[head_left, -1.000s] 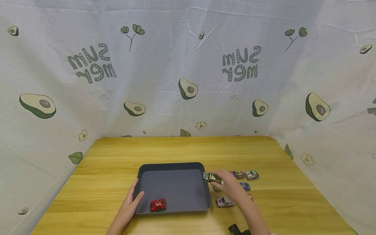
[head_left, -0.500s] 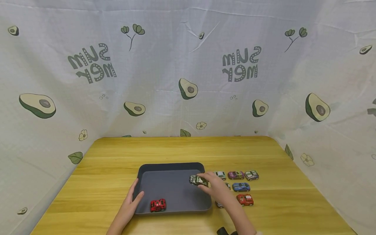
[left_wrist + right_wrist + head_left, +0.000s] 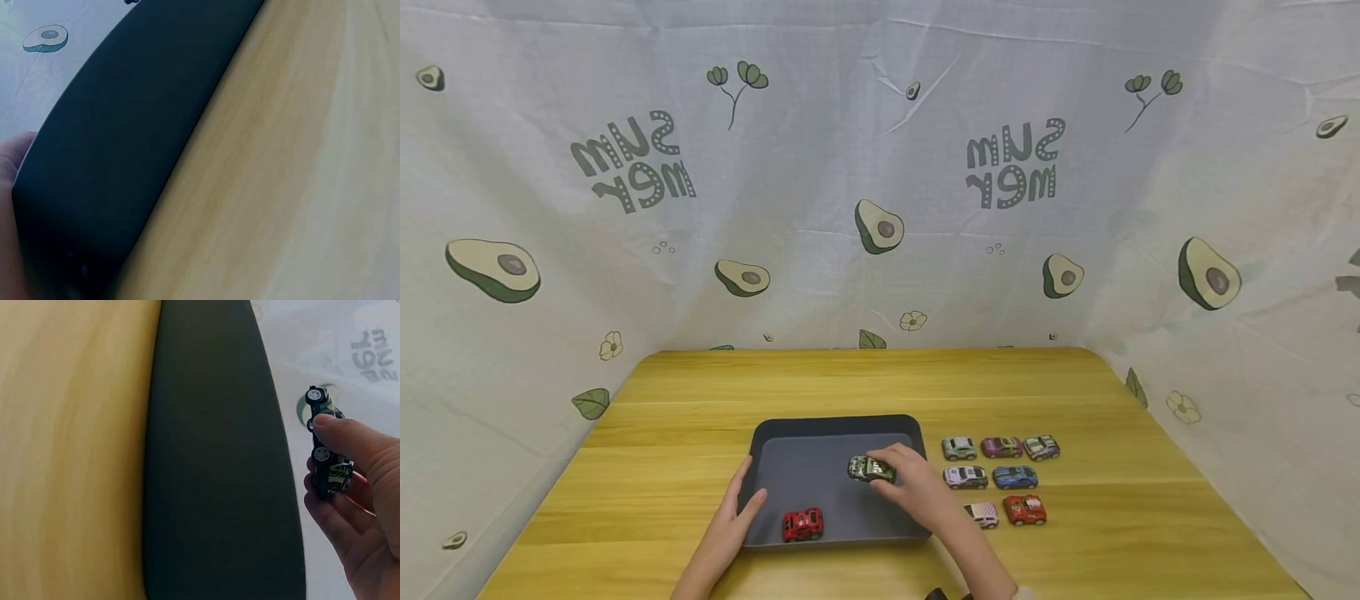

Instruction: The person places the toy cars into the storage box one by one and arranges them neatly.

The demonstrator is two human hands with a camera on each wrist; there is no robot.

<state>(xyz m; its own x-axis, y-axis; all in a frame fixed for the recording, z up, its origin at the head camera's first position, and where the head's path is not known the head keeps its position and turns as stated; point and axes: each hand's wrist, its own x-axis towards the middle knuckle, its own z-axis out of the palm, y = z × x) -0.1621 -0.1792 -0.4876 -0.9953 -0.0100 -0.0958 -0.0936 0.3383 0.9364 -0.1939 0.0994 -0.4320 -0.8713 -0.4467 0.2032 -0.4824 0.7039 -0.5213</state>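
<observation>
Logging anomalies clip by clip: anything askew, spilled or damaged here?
Nothing stands out. The right hand holds a green toy car over the tray; seven cars sit in rows beside it.

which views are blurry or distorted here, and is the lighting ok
Head view: sharp, evenly lit, wide-angle curve at the edges. Left wrist view: tray wall and table soft, too close. Right wrist view: green toy car in the right hand fairly sharp, wood smeared.

Wooden table [image 3: 865, 379], avocado-print cloth [image 3: 880, 208] hanging behind and beside it, seven toy cars [image 3: 1000, 477] sitting in rows right of centre
</observation>
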